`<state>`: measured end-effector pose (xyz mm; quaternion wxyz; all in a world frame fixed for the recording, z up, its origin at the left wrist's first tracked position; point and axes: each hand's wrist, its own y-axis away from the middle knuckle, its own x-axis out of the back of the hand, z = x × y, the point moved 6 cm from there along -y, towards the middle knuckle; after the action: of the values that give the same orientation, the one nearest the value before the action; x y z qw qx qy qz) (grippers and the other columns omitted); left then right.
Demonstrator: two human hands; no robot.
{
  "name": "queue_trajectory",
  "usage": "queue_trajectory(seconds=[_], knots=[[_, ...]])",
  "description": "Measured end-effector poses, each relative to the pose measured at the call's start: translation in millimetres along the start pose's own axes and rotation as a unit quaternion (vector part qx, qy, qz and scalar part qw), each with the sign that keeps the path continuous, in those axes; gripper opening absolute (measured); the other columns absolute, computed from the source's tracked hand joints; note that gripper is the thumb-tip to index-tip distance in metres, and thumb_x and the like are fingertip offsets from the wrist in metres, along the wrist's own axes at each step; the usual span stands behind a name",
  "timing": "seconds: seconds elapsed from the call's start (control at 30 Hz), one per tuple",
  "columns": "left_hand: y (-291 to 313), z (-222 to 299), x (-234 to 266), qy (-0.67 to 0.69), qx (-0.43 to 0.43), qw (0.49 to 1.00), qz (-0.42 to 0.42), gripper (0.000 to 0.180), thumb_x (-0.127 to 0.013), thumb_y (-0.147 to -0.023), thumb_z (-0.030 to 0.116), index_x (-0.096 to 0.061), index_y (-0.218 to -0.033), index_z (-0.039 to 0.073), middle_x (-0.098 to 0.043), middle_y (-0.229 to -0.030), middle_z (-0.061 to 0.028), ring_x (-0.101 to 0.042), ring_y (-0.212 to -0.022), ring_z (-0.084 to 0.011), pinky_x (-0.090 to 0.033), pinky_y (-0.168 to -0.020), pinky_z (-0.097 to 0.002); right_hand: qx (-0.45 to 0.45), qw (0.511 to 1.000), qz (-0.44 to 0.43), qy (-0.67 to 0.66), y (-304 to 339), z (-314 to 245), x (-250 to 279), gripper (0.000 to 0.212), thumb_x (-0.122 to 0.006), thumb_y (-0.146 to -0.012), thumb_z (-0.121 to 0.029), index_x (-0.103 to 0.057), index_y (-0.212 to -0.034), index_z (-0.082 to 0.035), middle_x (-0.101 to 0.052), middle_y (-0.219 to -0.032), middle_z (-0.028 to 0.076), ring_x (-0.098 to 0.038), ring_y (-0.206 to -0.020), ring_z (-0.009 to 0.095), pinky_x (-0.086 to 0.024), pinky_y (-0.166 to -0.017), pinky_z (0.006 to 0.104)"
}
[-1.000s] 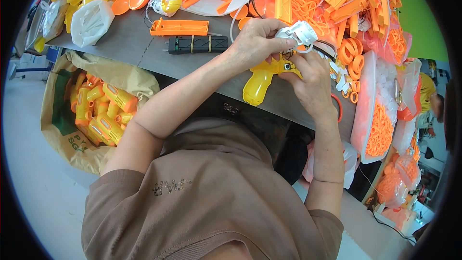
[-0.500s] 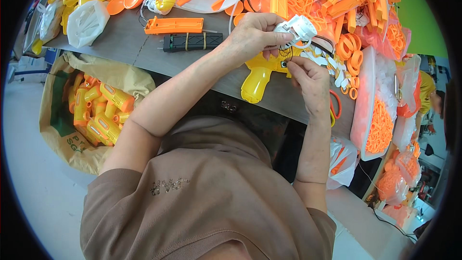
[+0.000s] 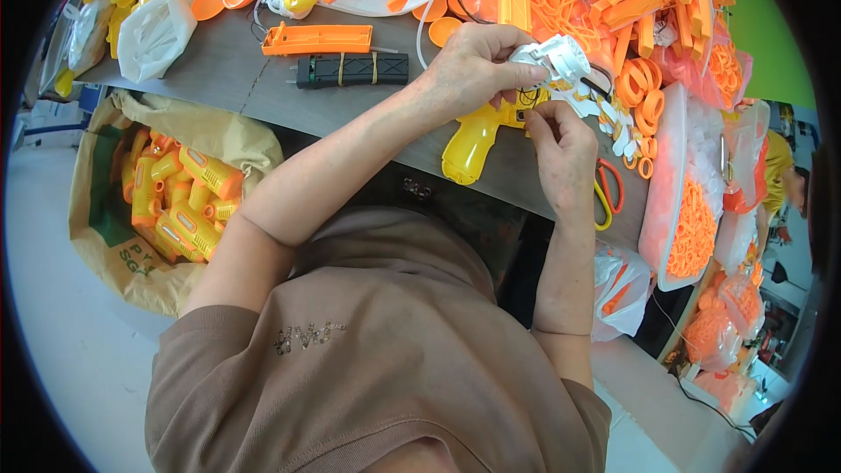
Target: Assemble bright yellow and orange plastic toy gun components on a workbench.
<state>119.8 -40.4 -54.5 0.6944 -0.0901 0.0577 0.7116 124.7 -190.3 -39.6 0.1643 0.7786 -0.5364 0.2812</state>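
My left hand (image 3: 482,70) is closed on a white plastic mechanism (image 3: 561,60), held raised over the table between thumb and fingers. Below it lies a yellow toy-gun shell (image 3: 470,149), its handle pointing toward me. Thin dark wires run between the mechanism and the shell's upper part. At the shell's right side, my right hand (image 3: 565,158) is closed in a pinch, fingertips by a small dark part; what they hold is too small to make out. Red-and-yellow-handled scissors (image 3: 605,197) lie just right of this hand.
An orange casing (image 3: 317,38) and a banded black part (image 3: 352,70) lie left of my hands. Orange parts (image 3: 626,9) pile along the back; orange rings (image 3: 635,88) lie at right. A plastic bin (image 3: 659,210) flanks the table's right; a sack (image 3: 96,210) of yellow-orange pieces stands at left.
My left hand has shifted slightly right with the white mechanism, which has turned. The right hand stays by the shell, its fingers more bunched. More of the scissors shows.
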Motion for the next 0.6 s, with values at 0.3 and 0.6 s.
queue_trajectory(seconds=[0.3, 0.6], knots=[[2, -2, -2, 0.006, 0.010, 1.000, -0.008, 0.031, -0.071, -0.082, 0.019, -0.063, -0.104, -0.002, -0.063, -0.074, -0.0026, -0.058, -0.060, -0.0057, -0.048, -0.053, -0.0214, 0.051, 0.995, 0.056, 0.063, 7, 1, -6, 0.012, -0.061, -0.085, -0.008, -0.060, -0.088, 0.004, -0.060, -0.068, 0.007, -0.054, -0.061, 0.010, -0.044, -0.059, 0.0264], [2, -7, -2, -0.010, 0.012, 1.000, 0.005, 0.030, -0.071, -0.082, 0.018, -0.064, -0.102, -0.003, -0.063, -0.074, -0.0037, -0.058, -0.061, -0.0070, -0.049, -0.056, -0.0222, 0.118, 0.971, 0.060, 0.200, 9, -16, -10, 0.010, -0.060, -0.082, -0.004, -0.054, -0.082, 0.003, -0.060, -0.071, 0.017, -0.061, -0.059, 0.028, -0.047, -0.058, 0.0365]])
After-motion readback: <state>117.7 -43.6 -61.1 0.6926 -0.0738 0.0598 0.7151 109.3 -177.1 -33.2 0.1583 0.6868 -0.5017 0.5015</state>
